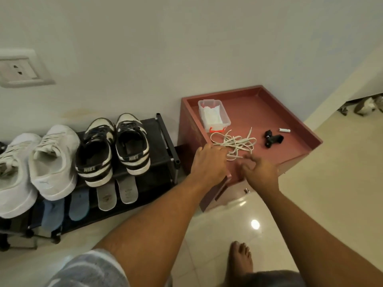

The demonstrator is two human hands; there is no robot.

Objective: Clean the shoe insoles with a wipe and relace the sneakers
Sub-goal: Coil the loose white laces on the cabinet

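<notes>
Both arms reach forward. Left hand [209, 162]: fingers curled round near end of white laces [236, 142]. Right hand [262, 172]: curled, blurred beside a lace loop, cannot tell its grip. Laces lie on red bench [269, 112] by white wall. Black-white sneakers [113, 146] on shoe rack [165, 141], heels read NIKE; grey insoles [117, 193] on the shelf below
</notes>
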